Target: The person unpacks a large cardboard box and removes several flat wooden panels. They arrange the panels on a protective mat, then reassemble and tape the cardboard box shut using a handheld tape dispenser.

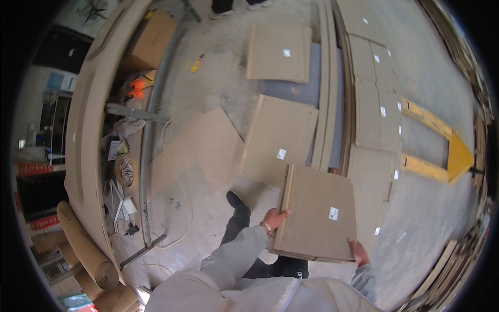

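A flat brown cardboard carton (317,208) with a white label is held in front of my body, slightly tilted. My left hand (275,218) grips its left edge, thumb on the top face and the other fingers hidden underneath. At the lower right corner, my right hand (358,253) holds the carton's edge, its fingertips partly out of sight. Just beyond it lies another flat labelled carton (283,135), and farther off a third one (278,52) rests on a grey sheet (291,86).
Stacked flat cartons (369,109) run along the right, beside a yellow pallet jack (426,119). On the left stands a workbench (88,130) with a tape roll (125,169) on its lower shelf. A cable (184,192) and a cardboard sheet (208,145) lie on the floor. Another person's feet (223,13) show at the top.
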{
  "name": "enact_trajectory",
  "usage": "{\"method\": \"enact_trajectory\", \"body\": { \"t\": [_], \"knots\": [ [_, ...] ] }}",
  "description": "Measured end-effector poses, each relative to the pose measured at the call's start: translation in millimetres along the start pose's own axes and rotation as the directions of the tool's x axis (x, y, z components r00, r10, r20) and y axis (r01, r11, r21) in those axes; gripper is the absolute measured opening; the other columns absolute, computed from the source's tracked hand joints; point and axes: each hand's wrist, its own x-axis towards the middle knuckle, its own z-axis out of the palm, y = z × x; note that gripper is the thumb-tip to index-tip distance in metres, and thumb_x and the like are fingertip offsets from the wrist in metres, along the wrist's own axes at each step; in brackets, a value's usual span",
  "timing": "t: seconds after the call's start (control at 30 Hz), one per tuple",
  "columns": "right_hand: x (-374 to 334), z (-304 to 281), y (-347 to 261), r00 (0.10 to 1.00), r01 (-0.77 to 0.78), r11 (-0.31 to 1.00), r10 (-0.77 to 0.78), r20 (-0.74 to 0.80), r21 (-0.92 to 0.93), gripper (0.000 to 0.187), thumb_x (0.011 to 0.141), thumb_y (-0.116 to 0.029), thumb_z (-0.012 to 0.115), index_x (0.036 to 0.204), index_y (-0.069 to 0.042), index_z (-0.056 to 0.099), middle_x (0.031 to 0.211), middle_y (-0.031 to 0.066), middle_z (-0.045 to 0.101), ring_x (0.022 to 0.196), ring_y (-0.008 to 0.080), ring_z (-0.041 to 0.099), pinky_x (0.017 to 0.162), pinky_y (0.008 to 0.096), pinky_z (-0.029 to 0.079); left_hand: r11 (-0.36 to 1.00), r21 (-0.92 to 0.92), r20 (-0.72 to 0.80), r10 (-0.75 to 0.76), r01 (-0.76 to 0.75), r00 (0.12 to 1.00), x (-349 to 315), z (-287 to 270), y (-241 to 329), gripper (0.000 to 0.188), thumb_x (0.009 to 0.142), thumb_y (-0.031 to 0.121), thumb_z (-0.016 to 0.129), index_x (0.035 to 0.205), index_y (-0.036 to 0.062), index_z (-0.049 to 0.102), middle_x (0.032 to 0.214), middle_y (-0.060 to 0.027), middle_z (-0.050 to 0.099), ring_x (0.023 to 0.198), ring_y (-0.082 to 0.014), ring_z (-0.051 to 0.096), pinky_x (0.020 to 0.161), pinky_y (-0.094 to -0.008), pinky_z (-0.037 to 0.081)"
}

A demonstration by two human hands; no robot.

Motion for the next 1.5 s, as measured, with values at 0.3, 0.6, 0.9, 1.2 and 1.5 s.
{"method": "enact_trajectory", "body": {
  "t": [0.3,0.6,0.9,1.2,1.5],
  "knots": [
    [-137,183,-256,0.870,0.483,0.846,-0.493,-0.013,0.226,0.047,0.091,-0.026,0.065,0.124,0.003,0.048,0.116,0.0170,0.060,0.107,0.0247,0.057,0.096,0.0366,0.044,0.819,-0.379,-0.388,0.283,-0.431,0.877,-158,-312,-64,0.053,0.087,0.030,0.073,0.121,-0.0066,0.056,0.108,-0.0141,0.068,0.096,-0.0167,0.063,0.086,-0.0324,0.051],
    [-170,369,-532,0.705,0.542,0.690,-0.684,0.186,0.480,0.058,0.088,-0.027,0.071,0.132,0.001,0.044,0.126,0.0129,0.056,0.114,0.0227,0.054,0.097,0.0357,0.045,0.824,-0.144,-0.846,0.185,-0.548,0.500,-250,-523,-144,0.068,0.083,0.038,0.075,0.127,-0.0086,0.052,0.115,-0.0213,0.065,0.105,-0.0264,0.063,0.092,-0.0359,0.049],
    [-170,615,-723,0.437,0.707,0.617,-0.766,0.472,0.347,0.048,0.087,-0.026,0.073,0.120,0.003,0.054,0.112,0.0105,0.065,0.098,0.0181,0.061,0.085,0.0317,0.049,0.708,-0.430,-0.886,-0.210,-0.560,0.414,-264,-694,-263,0.068,0.084,0.041,0.073,0.125,-0.0075,0.049,0.115,-0.0191,0.063,0.105,-0.0233,0.061,0.091,-0.0361,0.049],
    [-191,770,-813,0.418,0.761,0.589,-0.767,0.487,0.274,0.049,0.089,-0.033,0.071,0.114,0.006,0.055,0.108,0.0147,0.064,0.096,0.0203,0.061,0.084,0.0326,0.049,0.693,-0.541,-0.823,-0.316,-0.477,0.473,-236,-868,-347,0.071,0.083,0.047,0.072,0.124,-0.0070,0.049,0.119,-0.0197,0.061,0.113,-0.0262,0.057,0.098,-0.0377,0.044],
    [-184,809,-796,0.538,0.711,0.645,-0.755,0.374,0.280,0.050,0.090,-0.036,0.068,0.115,0.006,0.054,0.110,0.0146,0.063,0.095,0.0202,0.060,0.084,0.0336,0.048,0.959,-0.276,-0.856,-0.276,0.065,0.438,-210,-954,-349,0.077,0.079,0.050,0.070,0.125,-0.0092,0.051,0.119,-0.0270,0.061,0.113,-0.0386,0.059,0.100,-0.0419,0.044]
  ]
}}
